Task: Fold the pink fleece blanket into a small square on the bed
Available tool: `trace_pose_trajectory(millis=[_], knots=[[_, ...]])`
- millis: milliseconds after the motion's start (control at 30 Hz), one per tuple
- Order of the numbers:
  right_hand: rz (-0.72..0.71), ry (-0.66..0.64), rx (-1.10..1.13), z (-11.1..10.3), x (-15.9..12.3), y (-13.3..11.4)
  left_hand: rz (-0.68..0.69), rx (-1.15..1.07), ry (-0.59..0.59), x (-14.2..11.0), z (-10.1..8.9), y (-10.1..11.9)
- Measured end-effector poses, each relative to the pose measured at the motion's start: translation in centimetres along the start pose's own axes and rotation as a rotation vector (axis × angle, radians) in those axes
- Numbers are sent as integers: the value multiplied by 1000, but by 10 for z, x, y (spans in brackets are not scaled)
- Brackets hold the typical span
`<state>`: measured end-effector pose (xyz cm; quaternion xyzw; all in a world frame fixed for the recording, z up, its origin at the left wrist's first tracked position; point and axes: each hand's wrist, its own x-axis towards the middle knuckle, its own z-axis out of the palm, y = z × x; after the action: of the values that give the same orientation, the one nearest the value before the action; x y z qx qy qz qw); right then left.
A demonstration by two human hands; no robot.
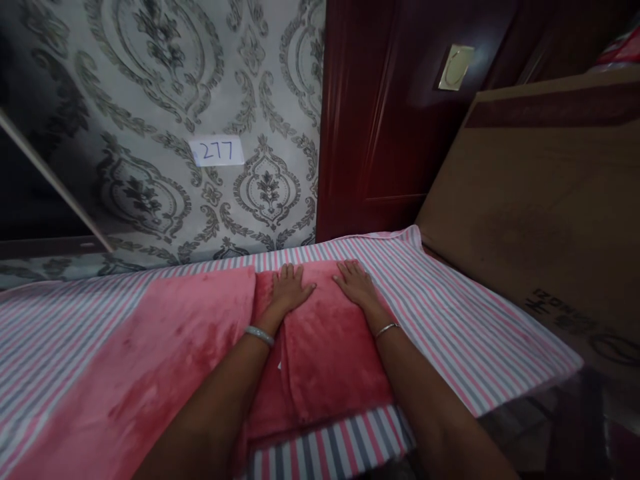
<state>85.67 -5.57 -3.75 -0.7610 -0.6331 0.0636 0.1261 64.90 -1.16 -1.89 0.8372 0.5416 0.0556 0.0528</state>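
A plush pinkish-red blanket (335, 360) lies partly folded in front of me, its right part doubled over into a layered rectangle. A lighter, flatter stretch of it reaches to the left. My left hand (290, 288) rests palm down near the far edge of the folded part, fingers spread. Close to the far right corner, my right hand (356, 283) also presses flat on the plush, fingers stretched out. Each wrist wears a bracelet. Beneath the blanket is a striped sheet (440, 320) in pink, grey and white.
A large cardboard box (540, 200) stands at the right. Behind the sheet are a patterned wall with a paper label (217, 151) reading 277 and a dark red wooden panel (370, 120) with a switch plate (456, 67). A dark screen-like panel (40, 193) is at the left.
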Motion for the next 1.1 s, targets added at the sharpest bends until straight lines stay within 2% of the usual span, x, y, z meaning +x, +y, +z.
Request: trace_pose_trajectory(millis=[100, 167, 233, 300, 400, 500, 600, 700, 800, 867, 1000, 1100], knots=[[7, -23, 0, -8, -1, -3, -18, -50, -54, -5, -16, 5], [12, -44, 1, -17, -3, -5, -10, -68, -33, -16, -30, 10], [32, -32, 14, -26, -9, -4, 58, -56, 25, -34, -41, 16], [66, 25, 51, -32, -20, 2, 181, -40, 54, -61, -44, 20], [129, 103, 193, -33, -43, 21, 349, -42, 43, -106, -27, 19], [251, 97, 408, -29, -65, 41, 380, -38, -3, -138, 0, 13], [331, 73, 521, -30, -80, 52, 359, -55, -23, -149, 15, 9], [362, 48, 610, -34, -91, 55, 350, -87, -37, -147, 13, 10], [372, -4, 726, -39, -104, 59, 339, -145, -110, -146, 1, 11], [375, -62, 878, -41, -112, 63, 331, -202, -132, -150, -9, 10], [433, -253, 1284, -42, -125, 69, 294, -205, 10, -174, -26, -2], [534, -426, 1415, -44, -134, 64, 218, -142, 103, -201, -32, -24]])
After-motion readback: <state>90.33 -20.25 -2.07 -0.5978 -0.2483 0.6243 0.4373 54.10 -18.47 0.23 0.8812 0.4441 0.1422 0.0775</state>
